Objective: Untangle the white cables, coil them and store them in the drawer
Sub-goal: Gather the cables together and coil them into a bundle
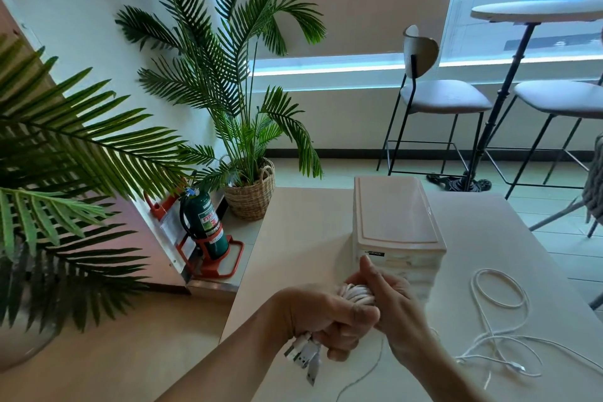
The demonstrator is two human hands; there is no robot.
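At far left, palm fronds (pixel 65 147) fill the edge of the view, and behind them a green fire extinguisher (pixel 208 225) stands in an orange floor bracket beside a potted palm in a woven basket (pixel 251 196). Over the near edge of the pale table (pixel 293 238), the left hand (pixel 326 320) has a tight grip, fingers curled round a bundle of white cable, with USB plugs (pixel 303 356) hanging below the fist. Just right of it, the coiled white cable (pixel 357 294) shows between both hands; the right hand (pixel 391 300) has its fingers wrapped over the coil, thumb raised. A loose strand trails from the hands down toward the table edge. Directly behind the hands stands the small pale drawer unit (pixel 398 222), its drawers closed. Further right on the table lies a second white cable (pixel 499 320), in loose loops, apart from the hands. Bar stools (pixel 440 98) and a high round table stand beyond.
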